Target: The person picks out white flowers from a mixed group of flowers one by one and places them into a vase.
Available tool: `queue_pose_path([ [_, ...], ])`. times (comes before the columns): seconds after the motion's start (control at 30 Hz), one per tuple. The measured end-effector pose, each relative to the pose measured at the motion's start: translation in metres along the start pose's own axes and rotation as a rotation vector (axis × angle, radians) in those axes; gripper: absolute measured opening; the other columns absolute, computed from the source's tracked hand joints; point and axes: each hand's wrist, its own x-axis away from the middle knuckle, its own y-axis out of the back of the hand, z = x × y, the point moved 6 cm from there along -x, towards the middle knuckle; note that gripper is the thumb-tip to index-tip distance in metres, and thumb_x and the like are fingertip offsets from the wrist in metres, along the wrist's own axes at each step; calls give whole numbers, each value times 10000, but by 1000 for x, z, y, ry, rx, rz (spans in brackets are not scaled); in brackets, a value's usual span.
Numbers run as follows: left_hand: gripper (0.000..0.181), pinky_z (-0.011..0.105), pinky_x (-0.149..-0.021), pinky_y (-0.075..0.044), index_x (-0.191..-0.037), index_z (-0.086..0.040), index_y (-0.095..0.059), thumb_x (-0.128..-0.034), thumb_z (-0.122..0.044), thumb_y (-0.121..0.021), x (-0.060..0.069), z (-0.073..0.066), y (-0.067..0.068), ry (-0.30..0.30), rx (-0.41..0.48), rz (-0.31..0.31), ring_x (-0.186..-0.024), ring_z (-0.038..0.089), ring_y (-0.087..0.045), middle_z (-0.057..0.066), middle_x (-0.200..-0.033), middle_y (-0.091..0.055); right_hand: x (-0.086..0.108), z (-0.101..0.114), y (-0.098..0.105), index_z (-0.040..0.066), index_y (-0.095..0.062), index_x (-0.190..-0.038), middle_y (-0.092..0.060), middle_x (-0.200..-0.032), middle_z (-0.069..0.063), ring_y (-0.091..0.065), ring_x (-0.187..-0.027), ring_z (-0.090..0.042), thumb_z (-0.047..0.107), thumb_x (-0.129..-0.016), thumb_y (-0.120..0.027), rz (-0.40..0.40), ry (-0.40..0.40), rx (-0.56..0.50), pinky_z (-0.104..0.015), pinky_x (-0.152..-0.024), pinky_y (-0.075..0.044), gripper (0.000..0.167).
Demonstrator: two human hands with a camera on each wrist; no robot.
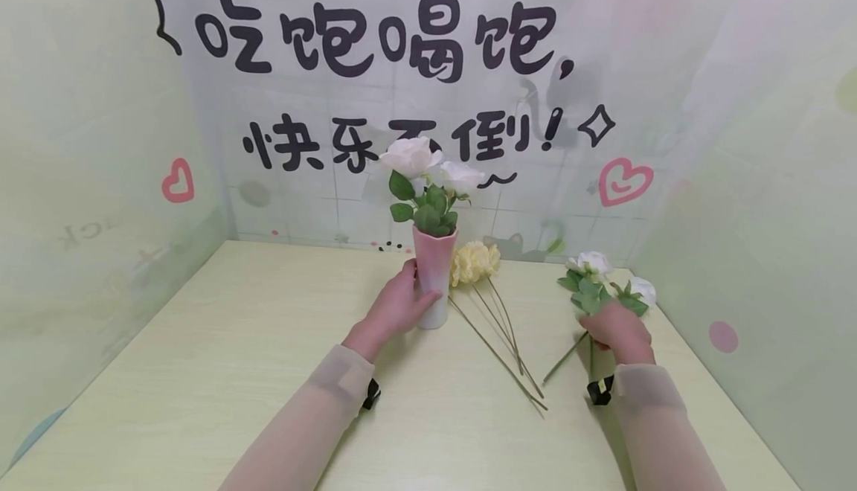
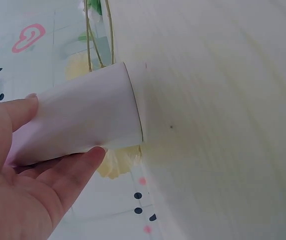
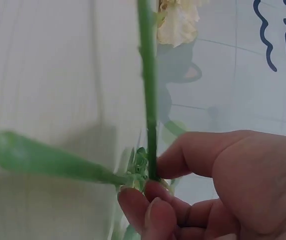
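My left hand (image 1: pixel 397 305) grips a pink-to-white vase (image 1: pixel 435 271) low on its body, thumb on one side. White artificial roses (image 1: pixel 410 156) with green leaves stand in it. In the left wrist view the fingers wrap the pale vase (image 2: pixel 83 115) near its base. At the right, my right hand (image 1: pixel 621 329) holds white artificial flowers (image 1: pixel 593 262) by the stems, just below their leaves. The right wrist view shows thumb and fingertips pinching a green stem (image 3: pixel 147 75), with a second stem (image 3: pixel 58 160) slanting off to the left.
Yellow artificial flowers (image 1: pixel 475 262) lie on the table (image 1: pixel 201 372) behind and right of the vase, their long thin stems (image 1: pixel 498 353) reaching forward. A printed backdrop (image 1: pixel 348 97) stands behind the table, with side panels left and right.
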Motion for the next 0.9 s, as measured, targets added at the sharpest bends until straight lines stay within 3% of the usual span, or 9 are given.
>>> queue_pose_path([
  [0.2, 792, 553, -1277, -450, -1668, 52, -299, -1089, -300, -709, 0, 0, -1, 12, 11, 10, -1545, 399, -518, 256, -1673, -490, -1, 0, 7, 121, -607, -691, -666, -678, -60, -604, -682, -236, 364, -1058, -485, -83, -9, -12, -371, -636, -506, 456],
  [0.43, 799, 561, -1276, -450, -1670, 56, -293, -1089, -302, -707, -1, -1, -1, 16, 7, 10, -1545, 402, -518, 254, -1680, -484, 1, 3, 13, 65, -681, -714, -730, -679, -84, -646, -668, -252, 218, -991, -527, -158, 55, -77, -347, -614, -494, 353],
  [0.63, 800, 557, -1276, -451, -1668, 61, -294, -1089, -309, -705, -2, 0, -1, 14, -1, 4, -1541, 403, -522, 260, -1674, -489, 2, 4, 13, 28, -673, -775, -686, -661, -69, -651, -617, -195, 215, -1000, -582, -133, 39, -139, -329, -604, -506, 306],
  [0.77, 799, 554, -1277, -450, -1666, 62, -298, -1089, -311, -707, -1, 0, -1, 13, -2, 7, -1541, 402, -523, 262, -1670, -493, 1, 4, 13, 9, -648, -844, -677, -644, -47, -711, -619, -196, 187, -1001, -558, -122, 17, -182, -369, -682, -542, 254],
  [0.9, 797, 556, -1277, -449, -1666, 60, -301, -1089, -310, -708, -1, 1, -1, 13, -6, 7, -1541, 404, -521, 264, -1668, -494, 1, 5, 17, 40, -633, -827, -697, -621, -33, -754, -657, -235, 174, -974, -522, -160, 36, -198, -456, -784, -558, 228],
])
